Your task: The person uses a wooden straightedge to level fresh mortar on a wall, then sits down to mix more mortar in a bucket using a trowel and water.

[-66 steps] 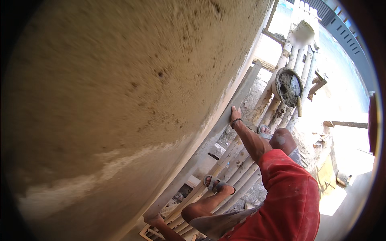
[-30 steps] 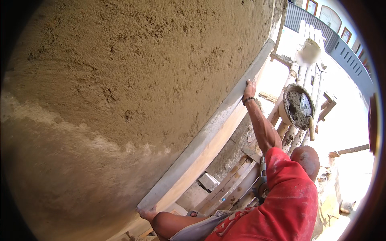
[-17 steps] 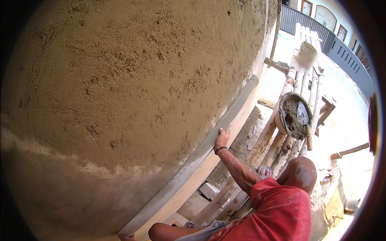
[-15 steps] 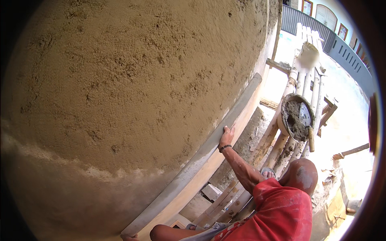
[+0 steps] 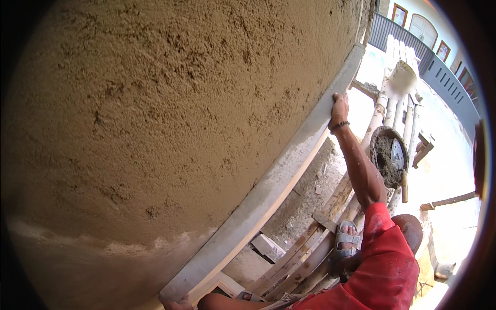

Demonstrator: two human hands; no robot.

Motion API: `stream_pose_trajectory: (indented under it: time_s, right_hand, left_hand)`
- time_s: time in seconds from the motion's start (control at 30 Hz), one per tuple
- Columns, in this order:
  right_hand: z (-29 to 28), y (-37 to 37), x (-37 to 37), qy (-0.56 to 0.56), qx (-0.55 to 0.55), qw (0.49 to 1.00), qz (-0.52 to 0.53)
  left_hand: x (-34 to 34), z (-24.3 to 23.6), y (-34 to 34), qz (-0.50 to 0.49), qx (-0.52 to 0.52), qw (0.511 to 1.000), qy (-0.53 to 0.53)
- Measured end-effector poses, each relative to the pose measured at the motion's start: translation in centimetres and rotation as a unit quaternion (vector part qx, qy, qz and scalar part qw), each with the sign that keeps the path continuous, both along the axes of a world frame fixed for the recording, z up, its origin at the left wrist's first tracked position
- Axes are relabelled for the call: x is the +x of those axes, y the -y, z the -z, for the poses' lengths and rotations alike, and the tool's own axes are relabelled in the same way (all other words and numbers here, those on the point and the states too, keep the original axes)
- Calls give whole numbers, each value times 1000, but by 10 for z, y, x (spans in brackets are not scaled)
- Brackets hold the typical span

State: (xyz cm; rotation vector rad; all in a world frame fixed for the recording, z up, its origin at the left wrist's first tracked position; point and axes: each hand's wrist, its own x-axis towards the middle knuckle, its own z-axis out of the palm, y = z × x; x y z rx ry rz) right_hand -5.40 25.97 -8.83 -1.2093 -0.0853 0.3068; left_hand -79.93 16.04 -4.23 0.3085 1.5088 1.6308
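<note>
The brown, coarse plaster coat (image 5: 181,103) spreads broadly but looks only partly evened, its pitted areas apparently left to smooth, while the right hand (image 5: 339,109) and left hand (image 5: 178,304) grip the long, straight grey board (image 5: 276,181) along its edge.

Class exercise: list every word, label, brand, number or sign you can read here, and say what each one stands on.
No readable text.
Plastered wall, long grey board and grey fence: no lettering seen.
Patterned cloth at the lower edge: pale markings, too small and cut off to tell whether they are letters.
</note>
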Motion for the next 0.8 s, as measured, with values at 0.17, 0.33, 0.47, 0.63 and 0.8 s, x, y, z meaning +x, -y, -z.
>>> stream_pose_trajectory:
  time_s: [0.17,0.33,0.47,0.63,0.8]
  right_hand:
    - [-3,-1,-25,-4,77,997,-1]
    - [11,4,-82,6,41,999,28]
    - [32,14,-167,1,34,999,23]
    - [43,12,-163,-2,32,999,44]
    - [-12,4,-60,44,87,994,56]
  left_hand:
    - [28,-21,7,35,32,996,-78]
    - [-90,6,1,-11,61,997,-55]
    - [-164,6,20,115,19,866,-486]
    - [-169,12,12,47,43,960,-272]
    - [-101,-8,2,61,75,985,-143]
